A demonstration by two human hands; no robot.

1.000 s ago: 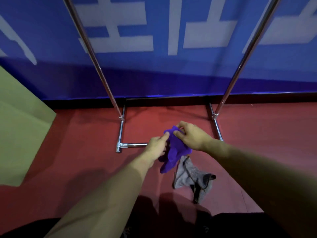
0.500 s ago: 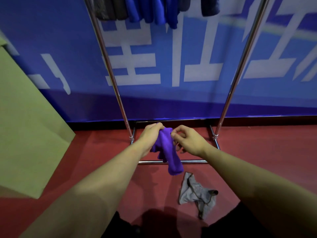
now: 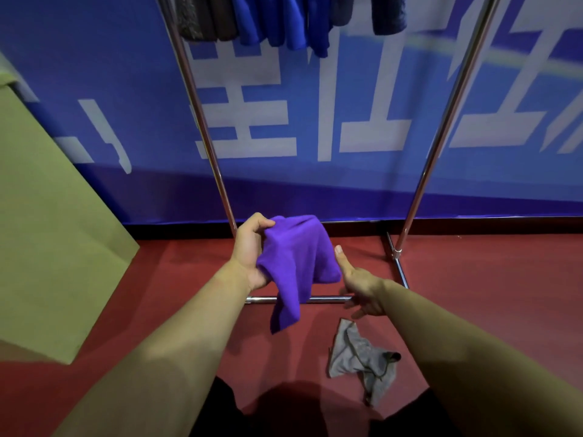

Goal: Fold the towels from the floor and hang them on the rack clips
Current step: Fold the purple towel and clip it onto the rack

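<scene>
Two hands work at the frame's centre: our left hand [image 3: 250,252] grips the purple towel [image 3: 296,263] bunched, while our right hand [image 3: 359,285] is open beside it, thumb touching its edge. We see a grey towel [image 3: 359,357] on the floor [image 3: 489,294], lower right.

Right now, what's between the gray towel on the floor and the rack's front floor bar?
In the head view, only bare red floor separates the gray towel from the floor bar.
</scene>
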